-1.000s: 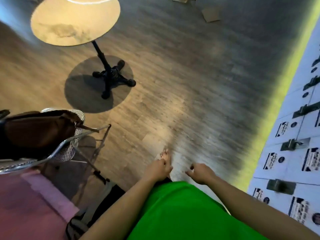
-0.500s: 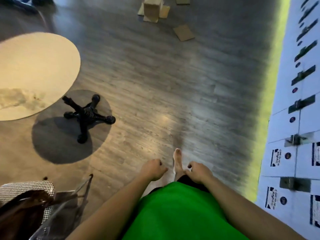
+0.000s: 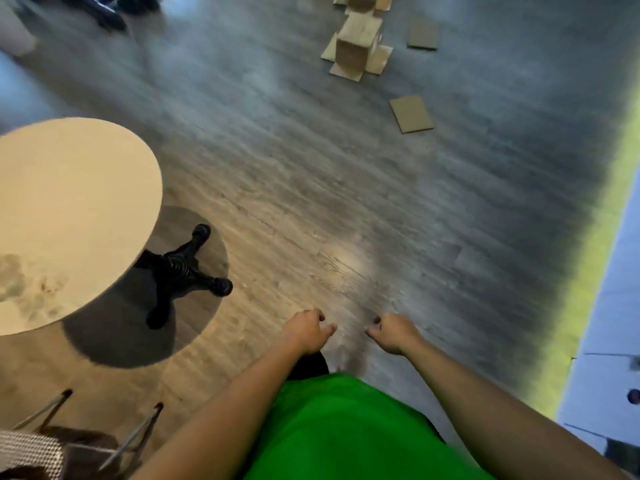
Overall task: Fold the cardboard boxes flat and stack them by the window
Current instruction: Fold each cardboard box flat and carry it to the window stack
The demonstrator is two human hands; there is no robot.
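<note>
Left hand and right hand forward, low, fingers apparently loosely curled, empty; view blurred.

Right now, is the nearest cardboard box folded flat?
No. The cardboard box stands upright on the floor, flaps splayed around its base.

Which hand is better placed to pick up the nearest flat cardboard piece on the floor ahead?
Right, though only slightly. The flat cardboard piece lies ahead and to the right, more in line with the right hand than the left hand. Both hands hold nothing, and both are far from it.
</note>
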